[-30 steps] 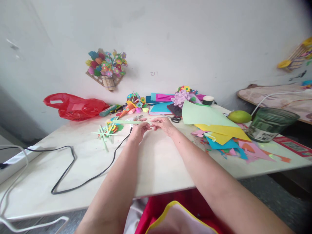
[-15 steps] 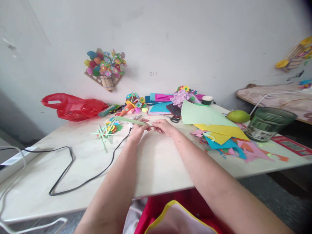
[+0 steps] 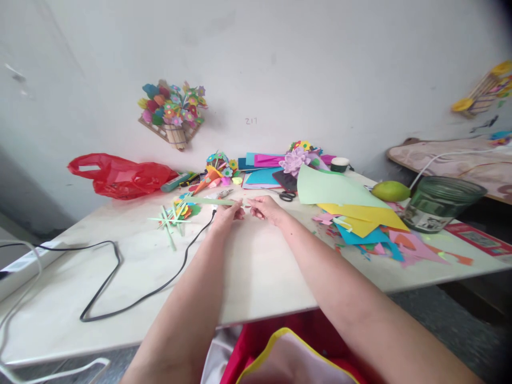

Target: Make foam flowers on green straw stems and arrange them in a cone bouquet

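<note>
Head view: left fingers (image 3: 238, 211) clamped on pale green strip (image 3: 208, 201), length jutting leftward; right fingers (image 3: 258, 203) near its end, grip unclear.

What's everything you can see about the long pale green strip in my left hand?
The long, narrow, pale green strip looks flat and thin, perhaps paper or foam. It appears held above the white table, roughly level, pinched near its right end in the left hand's grip; the rest reaches left. Whether the right hand's grip touches it is unclear.
</note>
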{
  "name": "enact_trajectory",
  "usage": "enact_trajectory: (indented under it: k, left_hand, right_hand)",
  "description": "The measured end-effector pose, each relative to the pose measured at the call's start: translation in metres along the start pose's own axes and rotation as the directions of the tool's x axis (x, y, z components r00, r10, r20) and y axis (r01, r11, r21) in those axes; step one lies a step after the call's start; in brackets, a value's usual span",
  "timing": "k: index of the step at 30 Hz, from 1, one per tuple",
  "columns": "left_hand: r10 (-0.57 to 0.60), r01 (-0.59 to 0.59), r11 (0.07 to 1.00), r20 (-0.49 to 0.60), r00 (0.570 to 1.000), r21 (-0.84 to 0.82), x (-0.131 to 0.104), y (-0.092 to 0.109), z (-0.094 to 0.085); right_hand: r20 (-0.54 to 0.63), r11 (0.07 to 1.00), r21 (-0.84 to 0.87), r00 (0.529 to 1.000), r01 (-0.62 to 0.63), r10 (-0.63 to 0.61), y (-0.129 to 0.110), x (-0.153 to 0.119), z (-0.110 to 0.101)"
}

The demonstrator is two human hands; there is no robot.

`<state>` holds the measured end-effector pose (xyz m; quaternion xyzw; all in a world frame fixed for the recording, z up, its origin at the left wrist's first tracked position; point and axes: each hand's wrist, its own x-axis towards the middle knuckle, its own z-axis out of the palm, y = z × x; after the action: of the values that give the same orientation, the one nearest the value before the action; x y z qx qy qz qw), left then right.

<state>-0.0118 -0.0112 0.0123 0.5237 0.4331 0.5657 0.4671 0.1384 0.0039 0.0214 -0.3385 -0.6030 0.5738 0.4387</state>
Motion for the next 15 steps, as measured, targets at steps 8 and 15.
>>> enact_trajectory:
  k: [8,15]
  left_hand:
    - [-0.028,0.026,0.999,-0.070,0.997,-0.023,0.0004,0.0012,-0.0017]
    - [-0.101,0.092,0.991,-0.093,0.991,-0.097,0.0016,0.0011,-0.0034]
  right_hand:
    - [0.007,0.991,-0.056,0.993,-0.118,0.118,0.0008,-0.0007,-0.0059]
    - [-0.055,0.986,-0.129,0.994,-0.106,0.099,-0.0022,-0.0007,-0.0025]
